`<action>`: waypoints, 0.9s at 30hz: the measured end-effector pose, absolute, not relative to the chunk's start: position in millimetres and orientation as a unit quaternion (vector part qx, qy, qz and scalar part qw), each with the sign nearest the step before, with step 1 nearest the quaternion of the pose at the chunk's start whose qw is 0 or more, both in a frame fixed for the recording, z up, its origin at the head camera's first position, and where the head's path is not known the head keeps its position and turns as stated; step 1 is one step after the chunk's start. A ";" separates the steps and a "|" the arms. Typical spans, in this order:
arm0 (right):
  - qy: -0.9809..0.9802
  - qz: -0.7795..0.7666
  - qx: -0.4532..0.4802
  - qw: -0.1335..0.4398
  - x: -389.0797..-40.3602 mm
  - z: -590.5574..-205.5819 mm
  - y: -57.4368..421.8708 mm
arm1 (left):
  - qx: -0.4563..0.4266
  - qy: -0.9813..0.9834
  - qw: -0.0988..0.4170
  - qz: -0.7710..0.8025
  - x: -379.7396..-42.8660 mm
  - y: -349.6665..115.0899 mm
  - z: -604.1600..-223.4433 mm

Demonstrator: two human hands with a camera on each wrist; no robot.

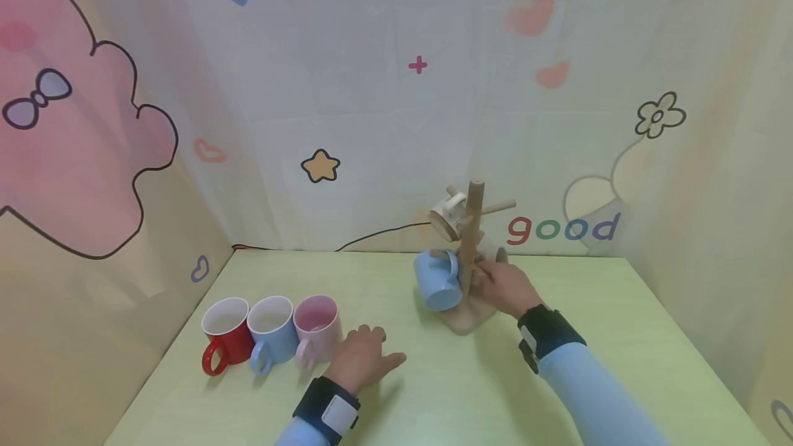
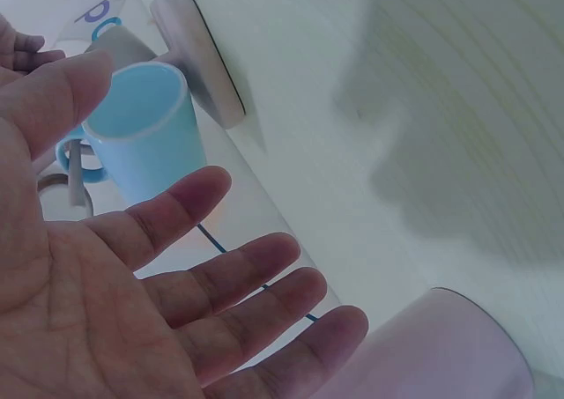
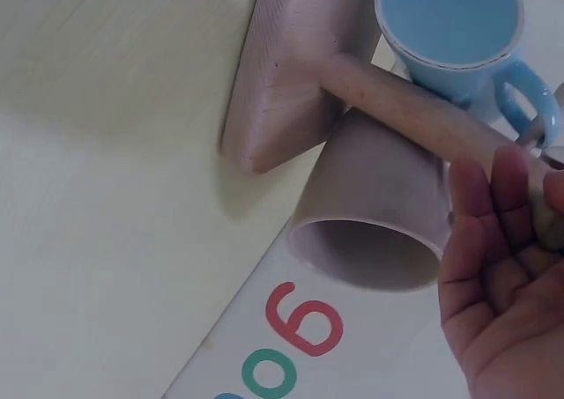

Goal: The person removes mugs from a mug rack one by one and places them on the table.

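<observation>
A wooden mug tree (image 1: 475, 226) stands toward the back right of the table. On it hang a blue mug (image 1: 437, 282), a white mug (image 1: 447, 217) higher up and a greyish mug (image 3: 374, 188), which my right hand mostly hides in the head view. My right hand (image 1: 509, 288) is at the tree's post, its curled fingers and thumb gripping a wooden part low on it. Palm showing and fingers spread, my left hand (image 1: 362, 361) holds nothing. It hovers just right of the pink mug (image 1: 319, 329); from this angle I cannot tell whether they touch.
Left of the pink mug stand a light blue mug (image 1: 272, 329) and a red mug (image 1: 228, 329), all upright in a row with handles toward me. A thin dark cable (image 1: 384, 231) runs along the patterned backdrop behind the pale green table (image 1: 434, 391).
</observation>
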State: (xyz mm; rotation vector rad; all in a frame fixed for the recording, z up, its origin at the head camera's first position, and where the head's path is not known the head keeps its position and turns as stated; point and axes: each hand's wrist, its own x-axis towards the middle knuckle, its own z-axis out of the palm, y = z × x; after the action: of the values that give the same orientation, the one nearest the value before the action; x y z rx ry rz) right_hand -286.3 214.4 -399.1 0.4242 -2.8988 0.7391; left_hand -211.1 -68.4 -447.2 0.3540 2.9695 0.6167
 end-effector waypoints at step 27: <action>-0.919 0.350 0.179 -0.033 -304.5 -398.4 249.1 | 0.126 0.971 0.046 0.197 -211.7 -74.1 -451.4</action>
State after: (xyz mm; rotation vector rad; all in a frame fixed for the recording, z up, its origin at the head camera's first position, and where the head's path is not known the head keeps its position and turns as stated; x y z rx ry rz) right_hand -304.5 249.1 -398.4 0.5730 -2.9491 1.1236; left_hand -211.7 -74.1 -451.4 0.3845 2.9649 0.6024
